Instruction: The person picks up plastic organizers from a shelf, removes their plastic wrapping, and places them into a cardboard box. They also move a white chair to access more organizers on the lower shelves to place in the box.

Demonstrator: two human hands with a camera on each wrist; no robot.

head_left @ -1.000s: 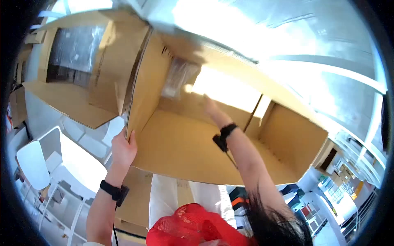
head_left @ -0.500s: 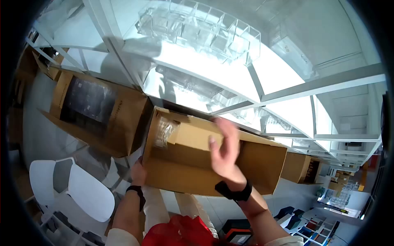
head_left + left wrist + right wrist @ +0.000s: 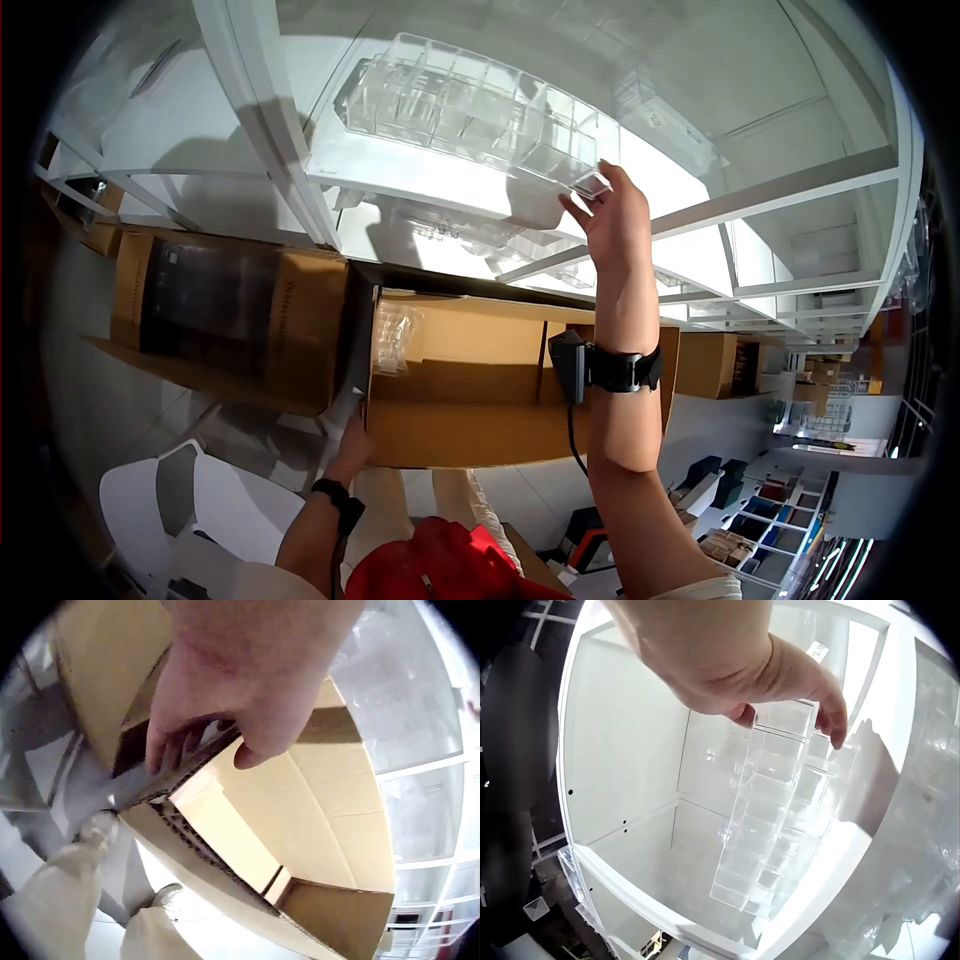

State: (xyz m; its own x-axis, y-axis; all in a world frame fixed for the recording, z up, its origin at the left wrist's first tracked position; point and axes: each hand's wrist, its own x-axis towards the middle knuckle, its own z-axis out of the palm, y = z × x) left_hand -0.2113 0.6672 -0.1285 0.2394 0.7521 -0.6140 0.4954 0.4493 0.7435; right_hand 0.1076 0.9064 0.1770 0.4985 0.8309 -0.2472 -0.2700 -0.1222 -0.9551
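My left hand (image 3: 352, 450) grips the near left edge of an open cardboard box (image 3: 480, 435). In the left wrist view its thumb lies inside the cardboard wall and its fingers outside. My right hand (image 3: 620, 215) reaches up past the box to a white shelf. There it holds the right end of a clear divided plastic organizer (image 3: 470, 110). The right wrist view has the thumb on one side of the organizer (image 3: 769, 795) and the fingers on the other. Inside the box, at its left end, lies a clear plastic item (image 3: 398, 335).
Left of the box stands another open carton (image 3: 310, 320) with a dark, plastic-covered opening. White shelf uprights (image 3: 250, 110) rise behind the boxes. More clear plastic pieces (image 3: 440, 225) fill the shelf below. A white chair (image 3: 235, 475) is at the lower left.
My right hand has moved from inside the box up to the organizer on the shelf and taken hold of its end. The left hand stays at the box edge; the head view has shifted.
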